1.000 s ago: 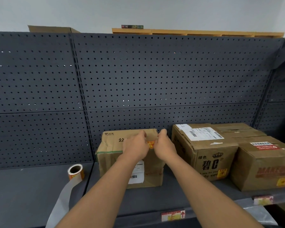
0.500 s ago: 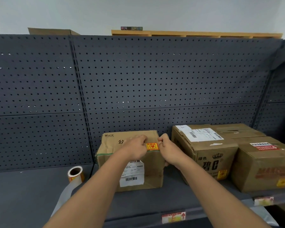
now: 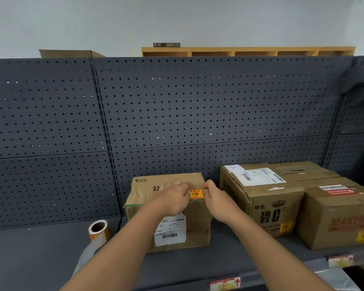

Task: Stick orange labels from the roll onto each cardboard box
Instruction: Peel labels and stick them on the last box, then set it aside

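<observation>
Dark grey shelf (image 3: 40, 259) at waist height, pegboard back panel (image 3: 198, 112) behind it, pale wall above.

Nearest, 6 o'clock: shelf front edge with an orange tag (image 3: 225, 283) stuck on it, a second tag (image 3: 340, 260) at 4 o'clock.

7 o'clock: label roll (image 3: 98, 230) standing on the shelf, grey backing strip (image 3: 86, 257) trailing off toward the front edge. Clear of the boxes.

Centre: left box (image 3: 198, 227), white barcode slip (image 3: 170, 232) on its front face. Both forearms reach in from 6 o'clock. Left hand (image 3: 172, 198) curled, fingertips pressing on the left edge of the orange label (image 3: 196, 194). Right hand (image 3: 216, 199) loosely fisted, thumb and forefinger at the label's right edge. Label sits on the box's top front edge, between the two hands; can't tell if it's fully stuck down.

3 o'clock: middle box (image 3: 261, 202) with printed characters and a crown, white shipping label on top, orange sticker at lower right of its front. Touching it at 4 o'clock: right box (image 3: 334, 217), red-and-white sticker on top, orange sticker low on the front.

12 o'clock, far: wooden cubby unit (image 3: 248, 51) above the pegboard; cardboard box (image 3: 69, 53) at 11 o'clock.
</observation>
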